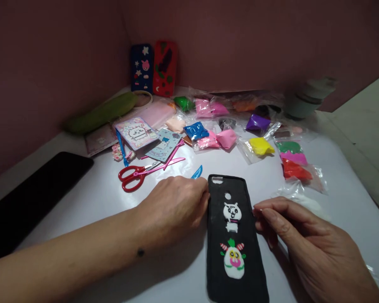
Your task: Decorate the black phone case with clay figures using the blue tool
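A black phone case (216, 261) lies on the table, decorated with a white clay character (231, 212) and, below it, a horned white figure (234, 265) with green and pink parts. My left hand (183, 202) is closed by the case's left edge. From behind its knuckles juts the blue blade of a plastic clay knife (197, 172), apparently in its grip; the fingertips are hidden. At the right edge, my right hand (298, 235) pinches a tiny white bit of clay (261, 209) between thumb and forefinger.
Red-handled scissors (132, 179), pink plastic tools (174, 154) and picture cards (137, 133) lie to the left. Bagged coloured clay (260, 146) spreads behind. Two decorated cases (165, 69) lean on the wall. A black phone-like slab (34, 202) lies far left.
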Tool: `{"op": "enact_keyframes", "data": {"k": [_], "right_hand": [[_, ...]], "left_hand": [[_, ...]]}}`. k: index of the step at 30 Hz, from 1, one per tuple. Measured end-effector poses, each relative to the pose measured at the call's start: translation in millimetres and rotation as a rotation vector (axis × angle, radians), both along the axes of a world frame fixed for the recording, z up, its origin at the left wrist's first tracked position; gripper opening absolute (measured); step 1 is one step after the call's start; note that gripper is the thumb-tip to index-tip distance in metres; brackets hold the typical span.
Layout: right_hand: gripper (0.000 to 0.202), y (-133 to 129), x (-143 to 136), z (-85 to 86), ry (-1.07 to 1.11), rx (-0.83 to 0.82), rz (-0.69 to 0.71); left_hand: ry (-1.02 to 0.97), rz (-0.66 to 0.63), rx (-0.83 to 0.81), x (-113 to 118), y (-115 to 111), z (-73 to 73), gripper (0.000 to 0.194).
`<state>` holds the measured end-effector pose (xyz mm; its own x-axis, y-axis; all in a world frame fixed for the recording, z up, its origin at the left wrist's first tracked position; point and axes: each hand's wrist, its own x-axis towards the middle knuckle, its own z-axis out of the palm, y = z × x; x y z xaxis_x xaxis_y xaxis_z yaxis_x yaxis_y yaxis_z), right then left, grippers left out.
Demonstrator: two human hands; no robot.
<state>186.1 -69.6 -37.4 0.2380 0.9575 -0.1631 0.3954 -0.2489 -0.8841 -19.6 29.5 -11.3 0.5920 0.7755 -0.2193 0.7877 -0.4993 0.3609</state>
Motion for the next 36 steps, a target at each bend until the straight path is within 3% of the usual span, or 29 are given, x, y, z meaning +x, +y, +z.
{"op": "enact_keyframes", "data": {"k": [15,28,36], "right_hand": [[0.025,5.0,-3.3,8.1,0.005,-0.055,-0.050],[0.015,1.1,-5.7,16.4,0.054,0.073,-0.058],[0.019,2.0,-6.3,21.6,-0.067,0.098,-0.037]], "left_hand": [[0.057,-0.044,-0.006,-1.6,-4.8,5.9,0.025],[-0.172,-0.025,0.114,-3.9,-6.2,4.6,0.025],[-0.083,0.001,0.089,-2.2,-1.5,9.3,0.027]]}}
